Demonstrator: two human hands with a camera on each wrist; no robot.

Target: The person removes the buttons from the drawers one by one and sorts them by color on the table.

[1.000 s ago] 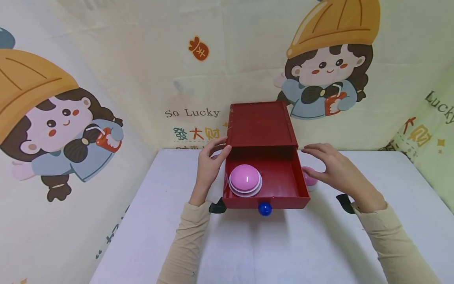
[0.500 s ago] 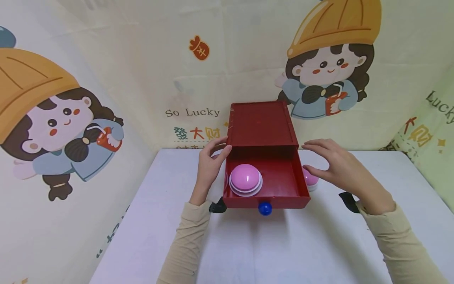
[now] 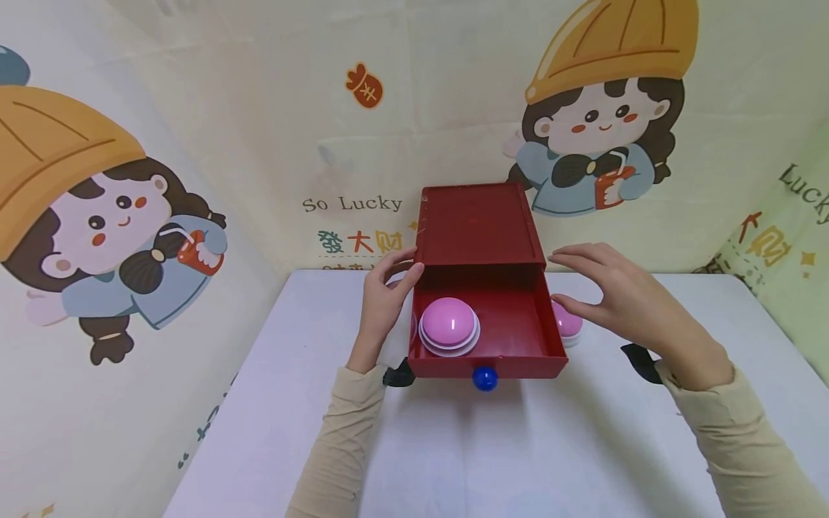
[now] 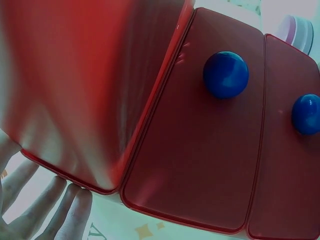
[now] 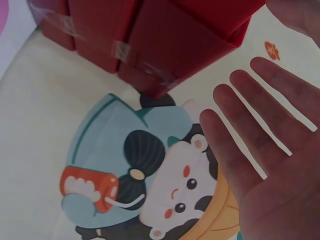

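Note:
A red drawer cabinet (image 3: 478, 224) stands on the table with its top drawer (image 3: 512, 329) pulled out, a blue knob (image 3: 485, 378) on its front. Inside the drawer at the left sits a round pink dome on a white base (image 3: 447, 322). My left hand (image 3: 383, 298) rests its fingertips on the cabinet's left side; in the left wrist view its fingers (image 4: 75, 212) lie along the cabinet's edge. On the right, my right hand (image 3: 612, 291) is held beside the cabinet, fingers extended, thumb apart; in the right wrist view its fingers (image 5: 257, 112) are spread and hold nothing.
A second pink dome on a white base (image 3: 568, 324) stands on the table right of the drawer, partly hidden. Two lower drawers (image 4: 200, 130) with blue knobs are closed. A patterned cloth (image 3: 278, 108) hangs behind the white table (image 3: 473, 460).
My right hand has shifted slightly up and to the right, with its forearm swinging outward. The left hand, drawer and both pink domes stay in place.

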